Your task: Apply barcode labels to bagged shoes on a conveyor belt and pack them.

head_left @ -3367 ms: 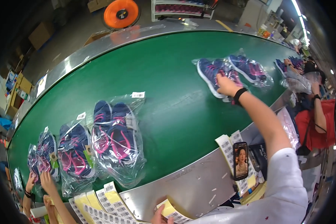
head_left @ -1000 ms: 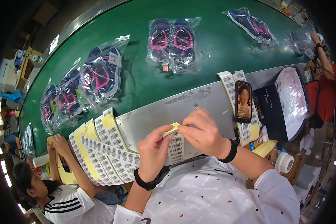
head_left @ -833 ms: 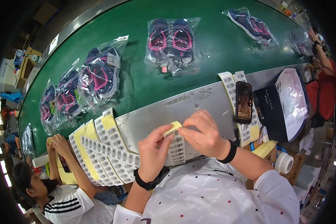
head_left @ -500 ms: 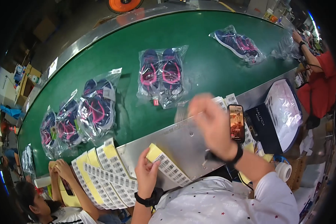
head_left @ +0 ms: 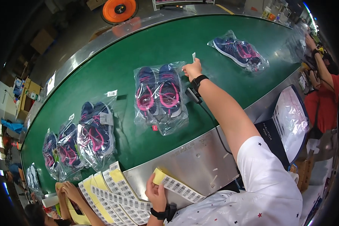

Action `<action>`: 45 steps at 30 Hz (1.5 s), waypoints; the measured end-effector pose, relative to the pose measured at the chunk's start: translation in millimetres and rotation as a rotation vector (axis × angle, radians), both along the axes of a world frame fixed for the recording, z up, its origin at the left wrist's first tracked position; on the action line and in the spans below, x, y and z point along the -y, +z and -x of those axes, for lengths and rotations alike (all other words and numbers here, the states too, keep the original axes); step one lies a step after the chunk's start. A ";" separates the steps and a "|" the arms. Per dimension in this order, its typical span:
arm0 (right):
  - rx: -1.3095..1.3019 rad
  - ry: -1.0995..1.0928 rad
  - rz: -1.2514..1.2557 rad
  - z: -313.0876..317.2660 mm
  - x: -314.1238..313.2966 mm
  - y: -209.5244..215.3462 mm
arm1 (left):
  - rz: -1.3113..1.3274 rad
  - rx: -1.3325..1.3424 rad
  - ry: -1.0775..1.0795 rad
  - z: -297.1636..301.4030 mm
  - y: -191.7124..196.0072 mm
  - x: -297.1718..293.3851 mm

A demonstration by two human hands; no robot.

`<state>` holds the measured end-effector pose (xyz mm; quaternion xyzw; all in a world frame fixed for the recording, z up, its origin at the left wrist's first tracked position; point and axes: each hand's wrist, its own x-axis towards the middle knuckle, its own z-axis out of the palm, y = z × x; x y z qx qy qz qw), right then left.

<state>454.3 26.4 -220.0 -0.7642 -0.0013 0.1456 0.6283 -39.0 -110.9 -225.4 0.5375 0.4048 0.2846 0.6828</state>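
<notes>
On the green counter (head_left: 113,71), a clear-bagged pair of navy shoes (head_left: 163,90).
Below the shoes, a yellow-backed strip of barcode labels (head_left: 180,187), clamped in the left hand (head_left: 156,194); at the shoes' upper right, the right hand (head_left: 194,69) (fingers bunched; gripping or not, cannot tell); above and right of the shoes, a small white label (head_left: 194,57).

The counter (head_left: 113,81) has a long green top with a metal border (head_left: 192,162) along its near and far sides. On the green, one bagged pair of dark blue and pink shoes (head_left: 160,94) lies around the middle. Another bag of shoes (head_left: 239,52) lies far right, and three more shoe bags (head_left: 96,135) form a row at left. Barcode label strips (head_left: 118,182) overlap on the near left border.
</notes>
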 end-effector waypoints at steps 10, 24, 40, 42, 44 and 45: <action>0.097 0.258 0.217 -36.8 39.7 9.2 | -0.014 0.026 0.005 -4.0 0.4 -6.1; -0.349 0.595 -0.004 -58.4 -1.6 -7.4 | -0.007 -0.021 0.018 -13.0 -3.0 5.4; 0.924 0.374 1.425 -183.6 150.5 50.4 | -0.063 0.041 0.003 -13.1 -16.2 5.9; 0.892 0.469 1.454 -190.2 170.2 32.2 | -0.105 0.016 -0.003 -13.1 -17.4 4.9; 0.894 0.458 1.330 -192.9 178.3 25.4 | -0.094 0.038 -0.011 -21.0 -20.3 10.3; 0.874 0.467 1.299 -191.5 180.3 25.7 | -0.106 0.046 -0.004 -28.2 -19.2 10.2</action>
